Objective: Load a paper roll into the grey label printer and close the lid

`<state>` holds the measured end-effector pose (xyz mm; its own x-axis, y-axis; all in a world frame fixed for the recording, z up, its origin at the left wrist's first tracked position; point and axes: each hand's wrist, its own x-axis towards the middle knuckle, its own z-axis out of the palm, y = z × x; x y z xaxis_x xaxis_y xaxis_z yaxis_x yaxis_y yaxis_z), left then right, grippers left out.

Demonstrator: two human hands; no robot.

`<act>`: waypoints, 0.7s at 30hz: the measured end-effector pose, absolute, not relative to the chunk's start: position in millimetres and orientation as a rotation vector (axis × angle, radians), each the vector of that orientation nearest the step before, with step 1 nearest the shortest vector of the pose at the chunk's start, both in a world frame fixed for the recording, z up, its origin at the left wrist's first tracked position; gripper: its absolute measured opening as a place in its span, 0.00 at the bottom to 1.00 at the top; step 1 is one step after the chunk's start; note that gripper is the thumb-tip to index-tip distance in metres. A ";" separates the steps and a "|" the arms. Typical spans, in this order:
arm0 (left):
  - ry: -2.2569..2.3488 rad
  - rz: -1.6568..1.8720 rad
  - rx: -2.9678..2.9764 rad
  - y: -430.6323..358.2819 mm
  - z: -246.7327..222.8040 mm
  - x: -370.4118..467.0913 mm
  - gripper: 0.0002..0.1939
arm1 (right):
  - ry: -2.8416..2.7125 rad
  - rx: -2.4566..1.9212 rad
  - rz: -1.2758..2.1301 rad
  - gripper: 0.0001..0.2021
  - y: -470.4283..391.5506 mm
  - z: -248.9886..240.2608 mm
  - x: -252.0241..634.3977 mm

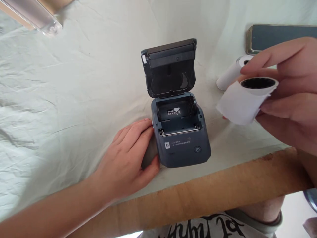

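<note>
A dark blue label printer (183, 152) stands mid-view on the cloth, its black lid (169, 72) raised and its roll bay exposed. Against the printer's left side rests my left hand (128, 155), fingers and thumb apart, touching the casing without wrapping round it. At the right, my right hand (292, 89) holds a white paper roll (241, 104) between thumb and fingers, with the roll's dark core facing up. The roll is in the air, to the right of the printer. Behind it lies a second white roll (229, 74), partly covered by my fingers.
A dark phone-like slab (284, 38) lies at the upper right. In the upper left corner is a clear plastic case (42, 16). A pale wrinkled cloth (74, 82) covers the table, whose wooden edge (198, 191) runs along the bottom, near my lap.
</note>
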<state>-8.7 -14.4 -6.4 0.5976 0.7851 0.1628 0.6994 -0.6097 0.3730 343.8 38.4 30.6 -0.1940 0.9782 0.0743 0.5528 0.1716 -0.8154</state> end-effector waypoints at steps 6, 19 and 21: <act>1.228 0.441 2.544 -14.7 -6.7 -8.7 0.28 | -1.850 -1.253 1.513 0.19 42.5 17.2 339.5; 1.238 0.454 2.553 -14.5 -10.4 -9.5 0.30 | -1.947 -1.116 0.824 0.22 30.7 26.9 314.8; 1.238 0.462 2.557 -14.0 -9.7 -9.4 0.29 | -2.033 -1.079 0.718 0.17 32.0 25.1 318.5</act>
